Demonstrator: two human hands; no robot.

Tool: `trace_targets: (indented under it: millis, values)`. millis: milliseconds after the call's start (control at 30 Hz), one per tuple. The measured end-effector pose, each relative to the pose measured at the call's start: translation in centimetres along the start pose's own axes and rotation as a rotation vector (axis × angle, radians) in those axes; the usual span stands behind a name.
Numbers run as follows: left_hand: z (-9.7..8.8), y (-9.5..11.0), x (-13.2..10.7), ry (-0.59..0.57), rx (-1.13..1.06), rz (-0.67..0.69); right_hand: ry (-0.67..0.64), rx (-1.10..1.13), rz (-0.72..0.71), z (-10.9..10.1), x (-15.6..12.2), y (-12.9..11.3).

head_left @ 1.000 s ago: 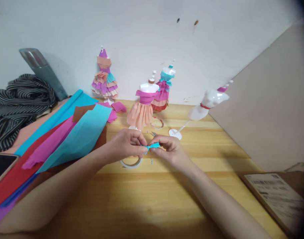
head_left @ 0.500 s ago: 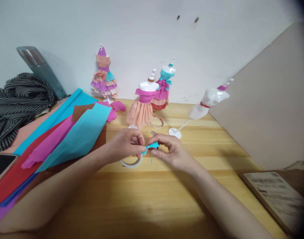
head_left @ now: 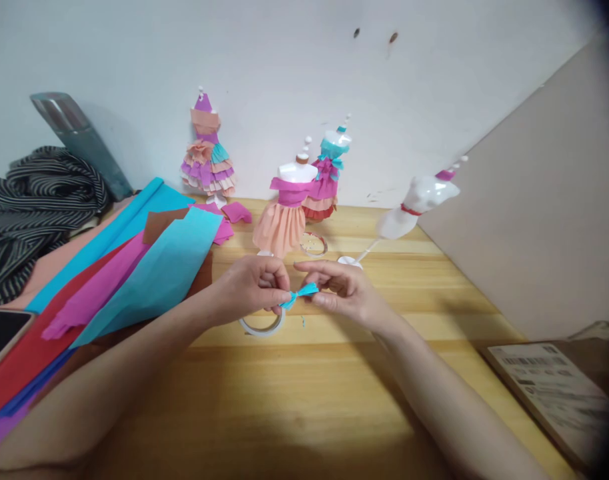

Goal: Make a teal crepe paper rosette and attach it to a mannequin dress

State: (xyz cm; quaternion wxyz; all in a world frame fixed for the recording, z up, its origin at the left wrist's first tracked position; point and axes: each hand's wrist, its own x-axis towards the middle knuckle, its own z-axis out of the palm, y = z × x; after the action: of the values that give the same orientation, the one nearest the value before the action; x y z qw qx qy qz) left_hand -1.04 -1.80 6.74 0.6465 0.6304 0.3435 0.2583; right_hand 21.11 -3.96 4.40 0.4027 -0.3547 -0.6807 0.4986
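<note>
A small turquoise crepe paper bow (head_left: 307,291) is pinched at its left side between the thumb and fingers of my left hand (head_left: 249,287). At its right end, my right hand (head_left: 347,293) has its fingers apart, the thumb tip close to the paper; whether it touches I cannot tell. Below my left hand lies a roll of white tape (head_left: 262,331), partly covered by the fingers. Just beyond the hands stands a mini dress form (head_left: 297,175) in a magenta top and pleated peach skirt (head_left: 280,228).
Two more dressed forms, one tiered (head_left: 208,157) and one turquoise-topped (head_left: 329,170), stand by the wall. A bare white form (head_left: 428,195) leans right. Crepe paper sheets (head_left: 159,267), a phone (head_left: 4,337) and striped cloth (head_left: 44,193) lie left; a labelled cardboard box (head_left: 544,393) sits right.
My right hand's fingers have spread and its index finger has lifted off the bow's right end. My left hand keeps its pinch in nearly the same place.
</note>
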Motion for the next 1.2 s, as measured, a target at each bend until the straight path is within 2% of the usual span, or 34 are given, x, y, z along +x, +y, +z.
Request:
trace_targets:
  millis: [133, 267, 400, 600, 800, 967, 1200]
  values:
    - [0.3, 0.0, -0.1, 0.043, 0.046, 0.033, 0.057, 0.049, 0.004, 0.3, 0.1, -0.3]
    - [0.3, 0.0, -0.2, 0.037, 0.046, 0.015, 0.146, 0.131, 0.064, 0.7, 0.3, -0.2]
    - [0.1, 0.0, -0.3, 0.012, 0.084, 0.026, 0.154, 0.145, 0.082, 0.9, 0.4, -0.2]
    - [0.3, -0.1, -0.3, -0.015, 0.101, 0.034, 0.144, 0.116, 0.028, 1.7, 0.4, -0.7]
    - [0.8, -0.5, -0.3, 0.073, 0.216, 0.097, 0.237, 0.138, 0.073, 2.5, 0.4, -0.6]
    - [1.0, -0.4, -0.5, 0.092, 0.24, 0.11, 0.269, 0.168, 0.072, 2.7, 0.4, -0.5]
    - [0.4, 0.3, -0.7, -0.028, 0.18, 0.055, 0.222, 0.194, 0.107, 2.3, 0.3, -0.6]
